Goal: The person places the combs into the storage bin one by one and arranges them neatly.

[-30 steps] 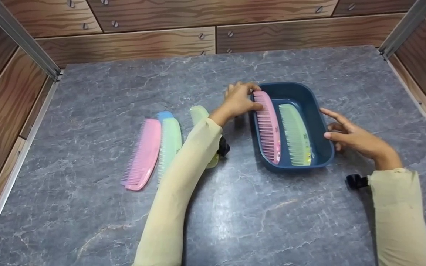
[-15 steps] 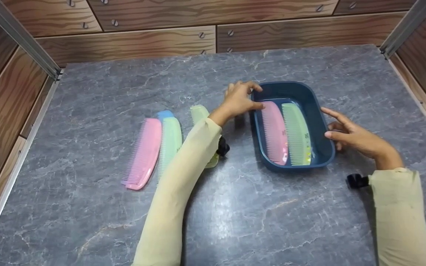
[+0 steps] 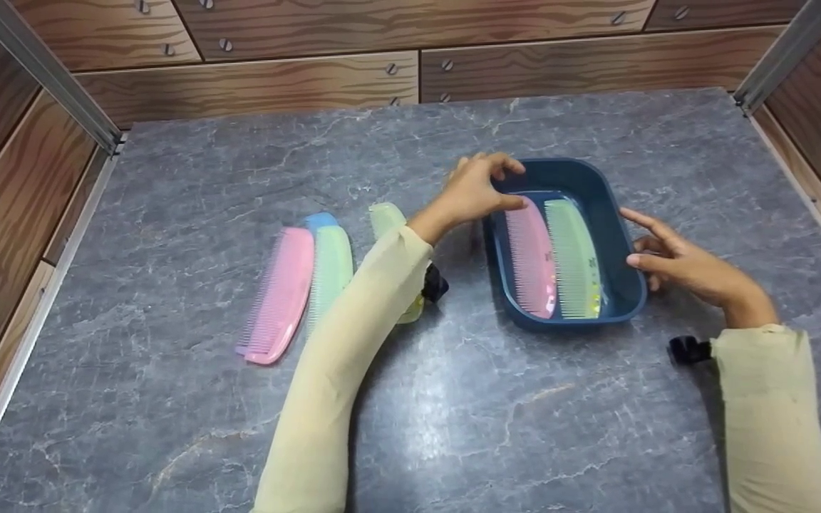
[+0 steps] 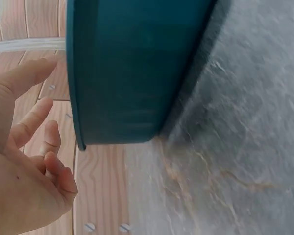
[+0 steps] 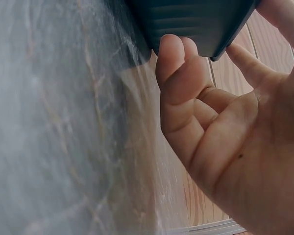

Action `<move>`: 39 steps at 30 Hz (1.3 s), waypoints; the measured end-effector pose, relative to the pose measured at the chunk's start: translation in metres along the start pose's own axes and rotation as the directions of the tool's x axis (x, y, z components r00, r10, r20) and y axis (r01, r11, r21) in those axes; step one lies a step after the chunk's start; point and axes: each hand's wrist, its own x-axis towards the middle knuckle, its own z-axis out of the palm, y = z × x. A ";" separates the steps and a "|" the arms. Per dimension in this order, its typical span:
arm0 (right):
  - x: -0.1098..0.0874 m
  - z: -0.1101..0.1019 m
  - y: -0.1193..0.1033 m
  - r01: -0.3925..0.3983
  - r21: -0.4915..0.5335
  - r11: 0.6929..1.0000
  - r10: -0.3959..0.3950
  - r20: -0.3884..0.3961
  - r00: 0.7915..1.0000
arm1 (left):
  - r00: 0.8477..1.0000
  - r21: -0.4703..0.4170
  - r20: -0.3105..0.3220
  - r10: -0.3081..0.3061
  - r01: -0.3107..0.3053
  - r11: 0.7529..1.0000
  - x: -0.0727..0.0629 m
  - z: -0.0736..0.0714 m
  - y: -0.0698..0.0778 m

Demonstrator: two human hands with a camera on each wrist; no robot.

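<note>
Grey marbled surface [image 3: 453, 427], walled by wood-grain panels, carries everything. At 3 o'clock the right hand [image 3: 674, 260] steadies the blue tray [image 3: 599, 189], fingers relaxed against its outer wall. Inside lie a pink comb [image 3: 530, 256] and a green comb [image 3: 573, 256], side by side. At 12 o'clock the left hand [image 3: 478, 189] hovers over the tray's far corner, fingers loosely curled, gripping nothing. Withdrawing well means lifting straight clear without nudging the pink comb. At 9 o'clock, three or four more combs [image 3: 279, 296] lie partly behind the sleeve; their count is unclear.
</note>
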 end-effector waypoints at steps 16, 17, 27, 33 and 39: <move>0.000 -0.002 0.001 -0.005 0.031 1.000 0.005 0.011 1.000 | 0.977 -0.093 0.155 0.149 -0.136 0.986 0.007 0.010 0.030; 0.000 -0.002 0.001 -0.005 0.033 0.999 0.005 0.012 1.000 | 0.972 -0.107 0.168 0.163 -0.147 0.983 0.007 0.012 0.031; 0.001 -0.002 0.001 -0.010 0.024 1.000 0.010 0.014 1.000 | 0.924 -0.146 0.317 0.214 -0.175 0.974 0.007 0.026 0.035; 0.000 -0.001 0.000 0.002 0.024 1.000 -0.002 0.016 1.000 | 0.907 -0.062 0.381 0.176 -0.165 0.984 0.008 0.033 0.032; -0.001 -0.001 0.001 0.015 0.036 0.999 -0.015 0.020 1.000 | 0.910 0.037 0.396 0.120 -0.147 0.988 0.009 0.036 0.032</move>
